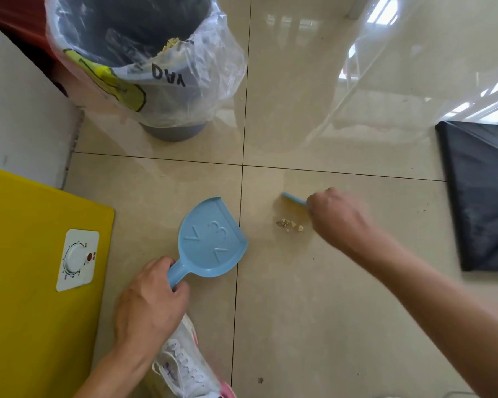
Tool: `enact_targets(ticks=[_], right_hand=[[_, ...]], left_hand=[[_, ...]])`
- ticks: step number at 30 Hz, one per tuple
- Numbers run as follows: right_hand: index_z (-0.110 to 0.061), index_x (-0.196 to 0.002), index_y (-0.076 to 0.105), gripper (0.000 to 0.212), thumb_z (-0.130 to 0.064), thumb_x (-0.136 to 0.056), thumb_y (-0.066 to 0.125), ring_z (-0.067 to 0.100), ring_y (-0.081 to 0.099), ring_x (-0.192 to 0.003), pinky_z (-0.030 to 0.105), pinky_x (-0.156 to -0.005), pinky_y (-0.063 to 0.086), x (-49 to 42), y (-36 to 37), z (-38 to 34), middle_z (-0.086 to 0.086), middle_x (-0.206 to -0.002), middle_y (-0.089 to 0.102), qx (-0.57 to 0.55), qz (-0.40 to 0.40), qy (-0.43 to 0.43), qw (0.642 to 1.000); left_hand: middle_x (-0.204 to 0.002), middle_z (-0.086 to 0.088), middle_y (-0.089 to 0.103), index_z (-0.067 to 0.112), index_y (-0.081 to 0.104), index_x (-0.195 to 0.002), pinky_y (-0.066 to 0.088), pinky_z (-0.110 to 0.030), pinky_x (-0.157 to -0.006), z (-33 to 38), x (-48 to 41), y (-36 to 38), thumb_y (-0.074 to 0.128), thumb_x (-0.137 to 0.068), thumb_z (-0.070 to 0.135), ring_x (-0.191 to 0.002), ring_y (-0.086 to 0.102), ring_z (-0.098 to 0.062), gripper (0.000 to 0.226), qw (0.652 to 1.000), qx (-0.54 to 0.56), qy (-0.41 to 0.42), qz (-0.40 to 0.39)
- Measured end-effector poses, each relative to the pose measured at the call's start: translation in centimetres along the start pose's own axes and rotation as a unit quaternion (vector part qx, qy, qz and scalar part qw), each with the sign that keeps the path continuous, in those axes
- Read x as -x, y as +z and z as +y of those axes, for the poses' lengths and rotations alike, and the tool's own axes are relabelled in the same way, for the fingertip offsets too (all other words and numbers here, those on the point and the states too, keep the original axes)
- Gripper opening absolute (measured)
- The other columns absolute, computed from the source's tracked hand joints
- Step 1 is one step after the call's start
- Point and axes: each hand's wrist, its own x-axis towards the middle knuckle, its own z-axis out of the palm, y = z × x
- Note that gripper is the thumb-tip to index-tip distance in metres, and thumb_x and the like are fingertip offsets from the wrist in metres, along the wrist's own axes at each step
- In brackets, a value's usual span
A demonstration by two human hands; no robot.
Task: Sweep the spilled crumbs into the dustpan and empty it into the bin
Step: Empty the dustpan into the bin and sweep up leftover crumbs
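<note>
A small pile of yellowish crumbs (289,224) lies on the beige tiled floor. My right hand (338,218) grips a small blue brush (294,199), whose tip sticks out just above the crumbs; most of it is hidden by the hand. My left hand (151,304) holds the handle of a light blue dustpan (212,244), which rests flat on the floor left of the crumbs, its mouth facing up and right. The grey bin (144,61), lined with a clear plastic bag, stands at the upper left and has some crumbs inside.
A yellow appliance (35,282) with a white dial sits at the left, against a white wall. A black sheet (483,193) lies at the right. My white shoe (184,366) is beneath the left hand. A red object stands behind the bin.
</note>
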Motion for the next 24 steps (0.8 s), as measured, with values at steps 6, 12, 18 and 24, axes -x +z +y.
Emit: enact_targets(ticks=[6, 12, 18, 24], right_hand=[[-0.016, -0.077, 0.052, 0.016, -0.006, -0.081, 0.064, 0.035, 0.049, -0.054, 0.034, -0.041, 0.016, 5.6, 3.6, -3.1, 0.007, -0.06, 0.049, 0.021, -0.045, -0.116, 0.992], [-0.023, -0.089, 0.063, 0.009, -0.027, -0.094, 0.058, 0.034, 0.063, -0.055, 0.031, -0.044, 0.036, 6.9, 2.3, 0.6, 0.004, -0.064, 0.063, -0.068, 0.066, -0.055, 0.994], [-0.014, -0.086, 0.064, 0.026, -0.024, -0.099, 0.044, 0.035, 0.053, -0.061, 0.033, -0.054, 0.039, 2.8, 1.8, 7.3, 0.01, -0.073, 0.054, -0.055, 0.066, 0.149, 0.985], [-0.007, -0.097, 0.069, 0.022, -0.012, -0.091, 0.048, 0.039, 0.07, -0.081, 0.031, -0.058, 0.04, 1.7, 4.3, 3.1, 0.018, -0.092, 0.069, -0.026, -0.022, 0.079, 0.996]], left_hand=[[-0.064, 0.0, 0.051, 0.019, 0.046, -0.069, 0.035, -0.034, -0.049, -0.4, 0.4, 0.3, 0.06, -0.082, 0.019, -0.056, 0.052, -0.022, 0.019, 0.999, -0.025, 0.002, -0.027], [-0.064, 0.0, 0.053, 0.019, 0.048, -0.07, 0.038, -0.035, -0.051, -0.9, 0.5, 0.4, 0.059, -0.082, 0.021, -0.057, 0.054, -0.023, 0.017, 0.999, -0.026, 0.0, -0.037], [-0.062, 0.0, 0.053, 0.02, 0.05, -0.071, 0.037, -0.032, -0.051, -0.8, 0.4, 0.9, 0.059, -0.081, 0.023, -0.057, 0.052, -0.021, 0.013, 0.997, -0.034, 0.013, -0.071], [-0.06, -0.003, 0.058, 0.015, 0.056, -0.074, 0.037, -0.03, -0.049, -0.7, 0.5, 1.9, 0.056, -0.075, 0.025, -0.06, 0.062, -0.024, 0.01, 0.991, -0.088, 0.025, -0.103]])
